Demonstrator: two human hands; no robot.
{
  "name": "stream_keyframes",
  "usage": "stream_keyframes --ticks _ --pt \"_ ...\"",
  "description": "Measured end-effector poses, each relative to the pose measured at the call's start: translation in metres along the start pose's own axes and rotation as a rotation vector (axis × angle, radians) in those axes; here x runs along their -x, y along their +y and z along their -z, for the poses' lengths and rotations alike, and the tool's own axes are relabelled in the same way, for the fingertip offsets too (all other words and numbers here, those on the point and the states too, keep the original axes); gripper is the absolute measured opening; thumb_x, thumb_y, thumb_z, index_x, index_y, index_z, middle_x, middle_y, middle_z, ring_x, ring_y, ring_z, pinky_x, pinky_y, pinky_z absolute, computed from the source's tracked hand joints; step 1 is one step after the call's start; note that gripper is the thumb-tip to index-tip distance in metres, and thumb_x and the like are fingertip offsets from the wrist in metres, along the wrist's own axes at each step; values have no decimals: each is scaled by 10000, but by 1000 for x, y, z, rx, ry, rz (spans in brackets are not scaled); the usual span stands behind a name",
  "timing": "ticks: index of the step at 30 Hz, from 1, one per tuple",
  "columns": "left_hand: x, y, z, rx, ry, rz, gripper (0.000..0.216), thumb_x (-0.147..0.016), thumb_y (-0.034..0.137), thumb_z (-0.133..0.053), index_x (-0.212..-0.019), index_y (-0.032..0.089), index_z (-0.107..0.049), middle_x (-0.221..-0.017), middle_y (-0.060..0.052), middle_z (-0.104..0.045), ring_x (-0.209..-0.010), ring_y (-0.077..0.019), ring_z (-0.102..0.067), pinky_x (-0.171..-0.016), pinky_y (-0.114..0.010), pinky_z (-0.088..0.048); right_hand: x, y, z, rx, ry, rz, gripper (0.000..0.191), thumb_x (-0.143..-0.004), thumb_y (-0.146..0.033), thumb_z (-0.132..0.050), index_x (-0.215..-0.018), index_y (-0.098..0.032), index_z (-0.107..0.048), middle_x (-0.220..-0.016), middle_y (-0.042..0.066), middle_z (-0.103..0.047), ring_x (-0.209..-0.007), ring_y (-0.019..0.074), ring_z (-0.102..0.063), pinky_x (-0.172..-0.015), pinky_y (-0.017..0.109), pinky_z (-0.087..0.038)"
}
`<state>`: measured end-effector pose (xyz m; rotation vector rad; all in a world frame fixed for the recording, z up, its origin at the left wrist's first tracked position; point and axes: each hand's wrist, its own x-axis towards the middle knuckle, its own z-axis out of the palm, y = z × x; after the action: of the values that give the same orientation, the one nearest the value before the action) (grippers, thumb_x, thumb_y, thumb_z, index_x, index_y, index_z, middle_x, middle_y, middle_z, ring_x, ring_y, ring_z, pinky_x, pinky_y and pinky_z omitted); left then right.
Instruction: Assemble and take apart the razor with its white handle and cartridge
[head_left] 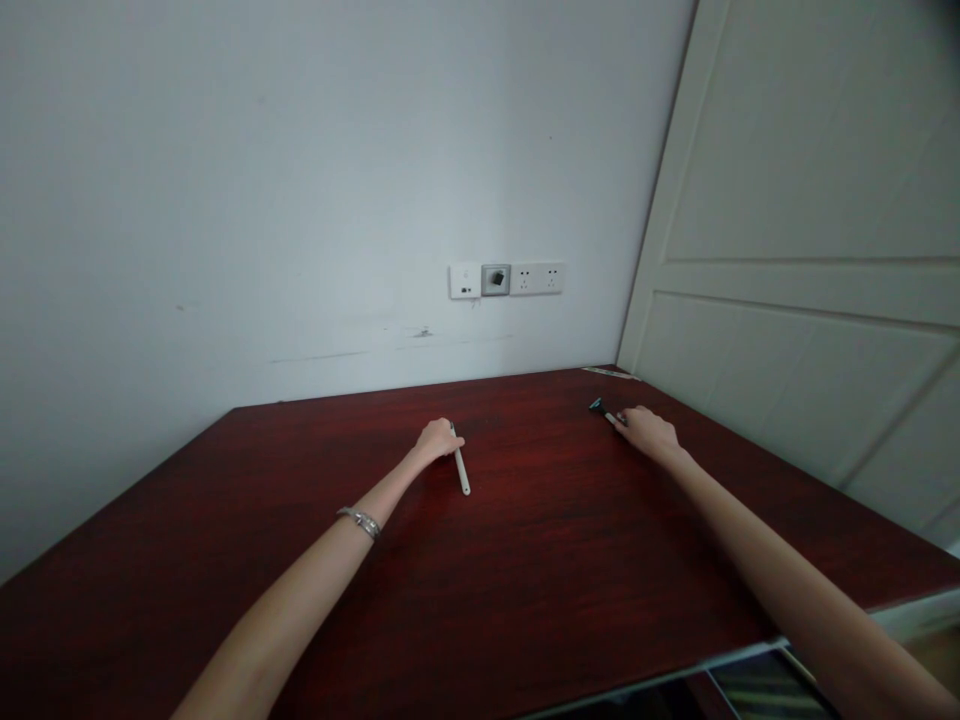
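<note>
My left hand (436,439) is closed around a slim white-handled tool (462,474) over the middle of the dark red table. Its handle points back toward me and has a small hole at the end; the other end is hidden by my fingers, so I cannot tell its kind. Farther right, my right hand (646,430) grips what looks like a razor (598,407) by its handle. The dark razor head sticks out past my fingers to the upper left. Both hands are low over the tabletop.
The dark red wooden table (525,560) meets a white wall (337,180) at the back. Wall sockets (536,278) and a switch plate (464,281) sit above it. A white panelled door (787,150) borders the right side. A pale strip (611,373) lies at the back right corner.
</note>
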<state>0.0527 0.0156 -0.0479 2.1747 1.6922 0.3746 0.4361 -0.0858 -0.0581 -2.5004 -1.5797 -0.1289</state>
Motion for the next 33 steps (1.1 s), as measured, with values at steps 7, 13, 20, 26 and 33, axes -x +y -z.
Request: stream_keyframes --ticks 7,13,20,26,33 --pt "3 1 -3 -55 29 -1 169 -624 289 -626 -670 128 -636 -829 -177 -681 -809 -263 -656 -613 -252 -450 1 -4 -4 1 -45 51 362 -854 -383 -412 -1082 -178 -605 -1084 152 -559 -951 282 -593 -723 360 -448" --pt "7 -4 -2 -12 50 -18 146 -647 284 -612 -642 141 -642 -731 -146 -680 -803 -245 -655 -621 -236 -436 -3 -3 -11 13 -44 43 312 -844 -298 -430 -1021 -135 -630 -1092 172 -559 -956 271 -594 -740 342 -442" --pt "16 -15 16 153 96 -60 339 -764 322 -501 -491 141 -587 -489 -69 -589 -524 -143 -581 -518 -209 -395 -7 0 -15 -148 49 137 310 -819 -273 -474 -994 -117 -677 -1033 165 -637 -943 258 -611 -775 288 -430" --pt "25 -12 28 487 77 -125 342 -820 339 -433 -684 98 -634 -529 -13 -551 -355 -51 -413 -385 -177 -334 2 -49 -8 -508 196 204 310 -798 -298 -505 -971 -132 -701 -927 106 -701 -879 245 -634 -739 269 -446" --pt "40 11 29 727 70 -223 280 -762 313 -556 -816 62 -669 -642 -64 -609 -469 -77 -478 -374 -176 -368 51 -161 1 -1046 227 327 462 -755 -462 -536 -983 -87 -682 -751 80 -683 -613 176 -580 -547 269 -443"
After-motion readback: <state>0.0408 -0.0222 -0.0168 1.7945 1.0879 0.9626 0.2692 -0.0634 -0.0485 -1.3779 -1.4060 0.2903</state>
